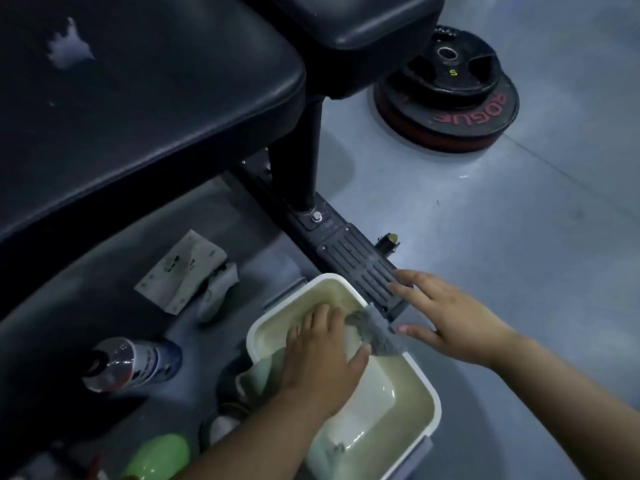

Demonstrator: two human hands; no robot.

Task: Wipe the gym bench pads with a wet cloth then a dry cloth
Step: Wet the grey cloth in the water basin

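Note:
A white tub point(429, 393) of cloudy water stands on the floor below the bench. My left hand point(322, 358) reaches into it and grips a grey wet cloth point(372, 332) that lies over the tub's far rim. My right hand point(450, 317) hovers just right of the cloth with fingers spread, holding nothing, its fingertips over the bench's ribbed foot plate point(360, 268). A pale cloth point(259, 372) hangs over the tub's left rim. The black bench pad point(138, 116) fills the upper left and has a torn white patch point(69, 46). A second black pad point(363, 22) sits behind it.
Stacked black weight plates point(450, 95) lie on the grey floor at upper right. Under the bench are a white tissue pack point(183, 271), a spray bottle point(128, 363) on its side and a green bottle point(159, 455). The bench's black post point(301, 161) rises beside the tub.

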